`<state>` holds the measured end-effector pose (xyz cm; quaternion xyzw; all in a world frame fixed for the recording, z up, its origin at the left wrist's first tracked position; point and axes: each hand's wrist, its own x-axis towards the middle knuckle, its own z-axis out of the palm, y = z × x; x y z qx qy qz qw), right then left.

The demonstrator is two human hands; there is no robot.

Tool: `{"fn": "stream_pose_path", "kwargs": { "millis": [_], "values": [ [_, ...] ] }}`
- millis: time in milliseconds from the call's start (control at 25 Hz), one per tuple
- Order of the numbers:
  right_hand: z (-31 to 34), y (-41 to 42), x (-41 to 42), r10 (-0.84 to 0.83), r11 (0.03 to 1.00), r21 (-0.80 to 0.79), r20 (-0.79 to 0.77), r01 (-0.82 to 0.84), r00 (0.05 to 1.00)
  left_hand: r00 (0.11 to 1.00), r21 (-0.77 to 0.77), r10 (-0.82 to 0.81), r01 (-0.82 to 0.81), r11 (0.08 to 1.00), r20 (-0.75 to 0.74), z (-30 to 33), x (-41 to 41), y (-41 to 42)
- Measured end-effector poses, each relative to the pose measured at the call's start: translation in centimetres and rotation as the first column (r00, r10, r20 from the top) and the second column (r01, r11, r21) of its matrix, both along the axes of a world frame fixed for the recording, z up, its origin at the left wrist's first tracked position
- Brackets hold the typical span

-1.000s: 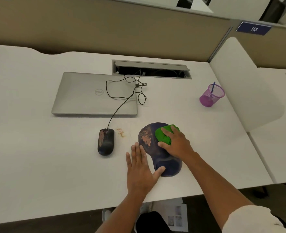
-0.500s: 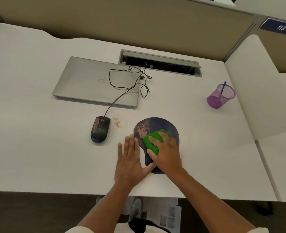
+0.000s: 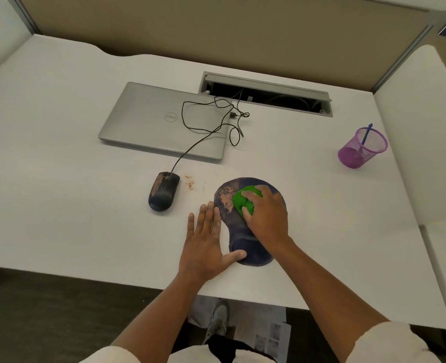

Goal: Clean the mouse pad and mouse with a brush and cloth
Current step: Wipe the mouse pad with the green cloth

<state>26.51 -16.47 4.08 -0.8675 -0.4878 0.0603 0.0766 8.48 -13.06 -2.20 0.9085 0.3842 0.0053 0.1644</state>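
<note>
Right hand fingers clutch soft, bunched green cloth atop thin, flexible dark-blue mouse pad; left hand, fingers flat, steadies its edge.

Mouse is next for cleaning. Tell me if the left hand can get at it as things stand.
Probably yes. The left hand lies flat and holds nothing, and the mouse sits just beyond and left of its fingertips with only bare desk between. Its thumb touches the mouse pad, so reaching would let go of that.

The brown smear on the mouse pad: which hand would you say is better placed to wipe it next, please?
Right: the right hand already holds the green cloth beside the smear, while the left hand steadies the mouse pad.
</note>
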Motion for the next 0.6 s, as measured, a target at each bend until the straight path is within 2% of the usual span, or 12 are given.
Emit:
{"fn": "stream_pose_path", "kwargs": {
  "millis": [200,320,600],
  "values": [
    [0.2,-0.9,-0.6,0.025,0.998,0.059,-0.015,-0.024,1.000,0.991,0.028,-0.125,0.127,0.992,-0.058,-0.1,-1.2,1.6],
    [0.0,-1.5,-1.5,0.039,0.995,0.091,0.024,-0.041,0.999,0.993,0.062,-0.113,0.116,0.991,-0.039,-0.2,-1.0,1.4],
    [-1.0,-1.2,-2.6,0.089,0.995,0.026,0.077,-0.091,0.993,0.997,0.096,-0.077,0.075,0.993,0.014,-0.5,-0.9,1.1]
  ]
}}
